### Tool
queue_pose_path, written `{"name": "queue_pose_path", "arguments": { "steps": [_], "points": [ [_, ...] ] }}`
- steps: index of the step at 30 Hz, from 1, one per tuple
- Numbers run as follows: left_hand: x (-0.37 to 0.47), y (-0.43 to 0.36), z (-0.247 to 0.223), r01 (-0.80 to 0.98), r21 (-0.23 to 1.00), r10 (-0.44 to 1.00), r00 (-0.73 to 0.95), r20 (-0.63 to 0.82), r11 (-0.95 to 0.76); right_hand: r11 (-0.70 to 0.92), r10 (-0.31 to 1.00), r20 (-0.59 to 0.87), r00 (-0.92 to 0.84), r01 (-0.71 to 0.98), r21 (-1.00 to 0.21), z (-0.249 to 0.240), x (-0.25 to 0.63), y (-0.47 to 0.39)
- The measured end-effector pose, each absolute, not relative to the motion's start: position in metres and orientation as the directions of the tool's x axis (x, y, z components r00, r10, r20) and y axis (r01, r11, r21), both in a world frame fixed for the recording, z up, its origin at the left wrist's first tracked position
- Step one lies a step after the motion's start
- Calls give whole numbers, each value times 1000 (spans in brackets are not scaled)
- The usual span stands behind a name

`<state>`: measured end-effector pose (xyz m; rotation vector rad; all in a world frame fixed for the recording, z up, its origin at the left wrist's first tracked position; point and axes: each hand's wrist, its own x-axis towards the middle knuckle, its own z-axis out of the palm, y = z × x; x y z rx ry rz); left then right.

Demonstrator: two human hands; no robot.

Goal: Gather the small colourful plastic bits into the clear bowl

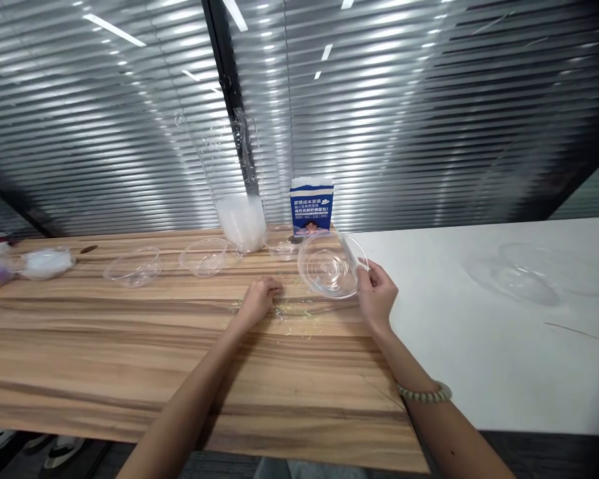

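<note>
My right hand [378, 293] pinches the rim of a clear round plastic bowl [324, 271], which is tilted with its wide side toward me above the wooden table. My left hand [262, 298] rests low over the tabletop, its fingers curled together; whatever they hold, if anything, is hidden. Beside those fingers lie thin yellowish and clear shreds [292, 309], scattered on the wood. Behind the held bowl, another clear bowl [278, 247] stands partly covered. Two more clear bowls [204, 259] sit apart to the left.
A blue carton [311, 209] and an upright stack of clear containers in a plastic bag [242, 223] stand at the back. White bagged items [47, 263] lie far left. On the right, a white table [459, 346] adjoins the wooden table [130, 346] and bears faint clear lids [524, 283].
</note>
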<state>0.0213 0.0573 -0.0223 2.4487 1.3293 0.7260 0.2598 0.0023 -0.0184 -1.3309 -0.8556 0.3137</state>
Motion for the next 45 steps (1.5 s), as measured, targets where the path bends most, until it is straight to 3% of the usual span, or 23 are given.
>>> {"name": "queue_pose_path", "arguments": {
  "steps": [11, 22, 33, 36, 39, 42, 45],
  "points": [
    [33, 54, -20, 729, 400, 831, 475, 289, -555, 263, 676, 334, 657, 207, -942, -22, 260, 5],
    [39, 51, -22, 758, 490, 902, 343, 261, -430, 250, 701, 319, 638, 198, -948, -16, 259, 2],
    [45, 50, -21, 807, 428, 913, 352, 205, -407, 251, 705, 329, 628, 213, -944, -24, 260, 6],
    [44, 49, -19, 748, 487, 889, 327, 319, -450, 243, 710, 343, 615, 244, -939, -22, 259, 4],
    [44, 43, -4, 637, 572, 821, 180, 542, -517, 251, 706, 377, 599, 285, -925, -21, 257, 3],
    [48, 32, 15, 553, 564, 710, 74, 700, -613, 271, 709, 424, 564, 337, -901, -21, 256, 3],
    [57, 22, 23, 491, 514, 645, 136, 752, -704, 286, 738, 455, 497, 381, -879, -22, 255, 3]
  ]
}}
